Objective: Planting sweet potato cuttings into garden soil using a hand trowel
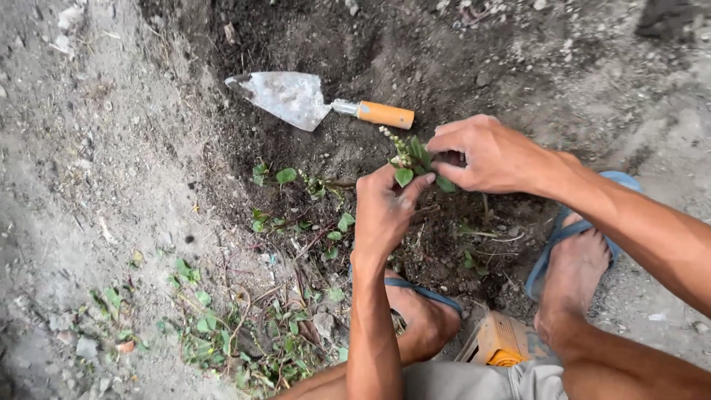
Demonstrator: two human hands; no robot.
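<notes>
— What are the 2 hands doing down there?

— Both are on 1 small green plant (pixel 412 159); the left hand (pixel 384 215) comes up from below with thumb and fingers pinched on a leaf at its base; the right hand (pixel 485 154) reaches in from the other side, fingers curled and pinching the stem and leaves; the plant stands between them, its pale flower spike poking out past the left fingertips.

— And where does the plant sit?

— In dark loose soil (pixel 348 52), right under both hands; I cannot tell whether its roots are in or out of the ground.

— Any tool about?

— 1 trowel (pixel 311 100) with a dull metal blade and an orange handle lies flat on the soil beyond the hands, near but apart from them; nobody touches it.

— What else?

— Low green weeds (pixel 244 333) spread beside the left forearm; 2 bare feet in blue flip-flops (pixel 570 230) rest below the hands, 1 under each wrist; a small orange stool (pixel 500 342) shows between the feet, close to the person.
</notes>
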